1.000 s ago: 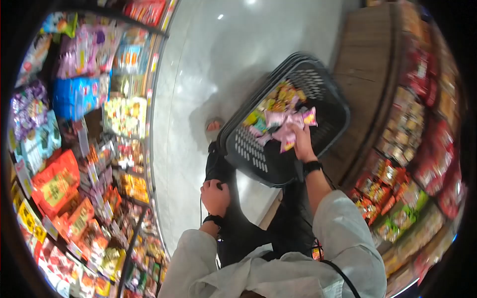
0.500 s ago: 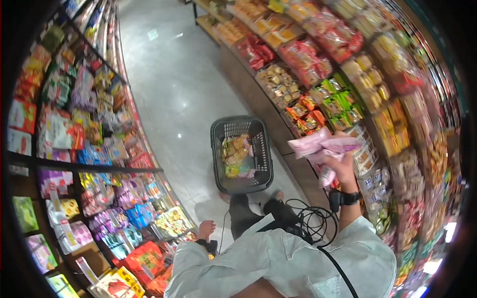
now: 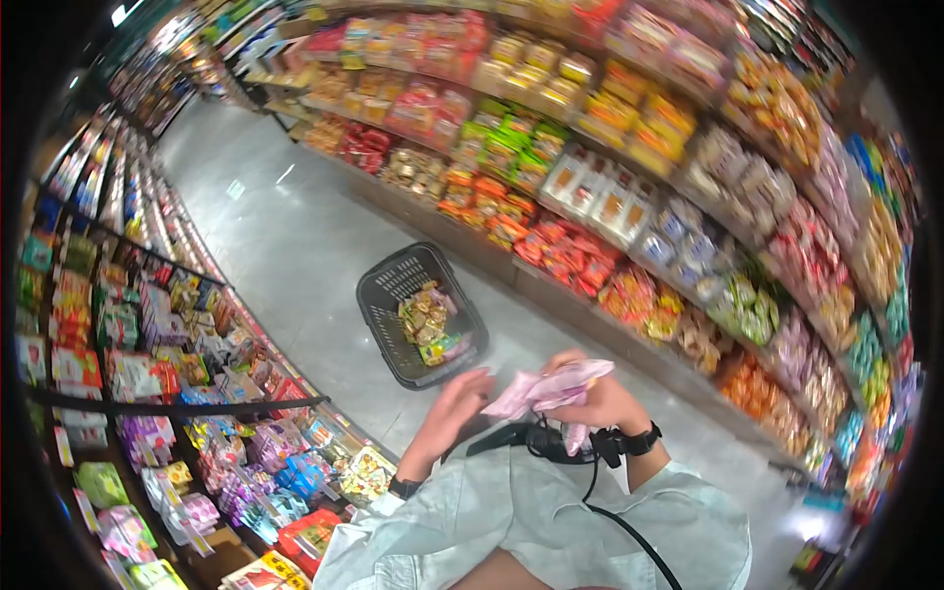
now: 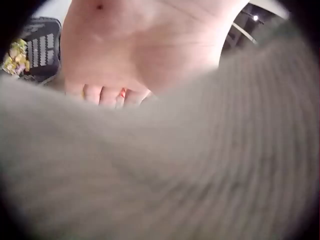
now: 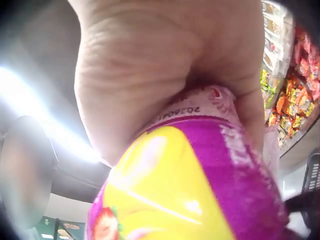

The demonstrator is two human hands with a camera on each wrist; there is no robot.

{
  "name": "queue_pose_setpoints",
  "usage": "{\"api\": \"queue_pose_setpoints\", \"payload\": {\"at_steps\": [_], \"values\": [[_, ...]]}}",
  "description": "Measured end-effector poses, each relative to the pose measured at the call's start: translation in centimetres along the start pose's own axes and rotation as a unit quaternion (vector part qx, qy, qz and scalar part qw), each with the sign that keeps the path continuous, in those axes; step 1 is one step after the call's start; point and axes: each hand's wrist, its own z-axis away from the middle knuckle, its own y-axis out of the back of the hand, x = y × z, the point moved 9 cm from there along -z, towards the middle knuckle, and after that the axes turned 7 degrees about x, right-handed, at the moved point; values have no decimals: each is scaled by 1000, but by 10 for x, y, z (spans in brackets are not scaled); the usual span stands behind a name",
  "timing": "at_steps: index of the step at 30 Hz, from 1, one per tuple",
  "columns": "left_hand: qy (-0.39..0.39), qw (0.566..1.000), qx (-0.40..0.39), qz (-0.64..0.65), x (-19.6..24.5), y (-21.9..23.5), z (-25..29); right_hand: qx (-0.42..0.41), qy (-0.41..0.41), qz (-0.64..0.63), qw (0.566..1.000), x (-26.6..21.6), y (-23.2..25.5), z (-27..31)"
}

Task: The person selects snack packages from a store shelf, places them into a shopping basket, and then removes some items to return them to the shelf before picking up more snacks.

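Note:
My right hand (image 3: 608, 401) grips a bunch of pink snack packets (image 3: 551, 389) in front of my body. In the right wrist view one packet (image 5: 165, 185) shows purple and yellow print with a strawberry, and its crimped end sits in the palm. Just left of the bunch is my left hand (image 3: 454, 411), fingers extended towards the packets and holding nothing. The left wrist view shows its palm (image 4: 135, 45), with a ribbed grey sleeve (image 4: 165, 165) hiding much of the rest. A dark grey shopping basket (image 3: 382, 334) stands on the floor ahead, with several snack packets (image 3: 425, 315) inside.
Shelves of bagged snacks (image 3: 501, 147) run along the right side, their low wooden base (image 3: 551, 285) bordering the grey floor (image 3: 256, 216). More packed shelves (image 3: 128, 364) line the left. A black cable (image 3: 629, 521) hangs across my shirt.
The right hand lifted the pink packets out of the basket and brought them in front of my body. The left hand rose towards them. The view has turned towards the right-hand shelves.

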Motion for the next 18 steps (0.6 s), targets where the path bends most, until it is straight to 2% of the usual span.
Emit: {"api": "queue_pose_setpoints", "payload": {"at_steps": [1, 2, 4, 5, 6, 9, 12, 13, 16, 18], "values": [[-9, 998, -65, -4, 5, -33, 5, -7, -10, 2, 1000, 2, -3, 15], [32, 993, -109, -14, -7, -54, 9, -11, -19, 6, 1000, 3, -3, 31], [113, 972, -202, -37, -30, -90, 18, 34, -17, 7, 999, 3, 6, 59], [120, 968, -213, -53, -36, -100, 16, 54, -11, 11, 998, 3, 10, 69], [125, 965, -222, -69, -41, -108, 14, 93, -7, -36, 995, 6, 17, 78], [124, 951, -260, -115, -58, -119, 3, 167, -33, -5, 985, 15, 33, 102], [112, 932, -313, -143, -60, -136, -17, 232, -43, 58, 970, 2, 43, 114], [100, 926, -331, -153, -60, -142, -23, 253, -45, 88, 962, 0, 44, 119], [77, 903, -383, -180, -62, -153, -39, 356, -74, 26, 931, 3, 45, 134], [78, 890, -409, -183, -69, -161, -45, 415, -75, 60, 905, -8, 47, 145]]}}
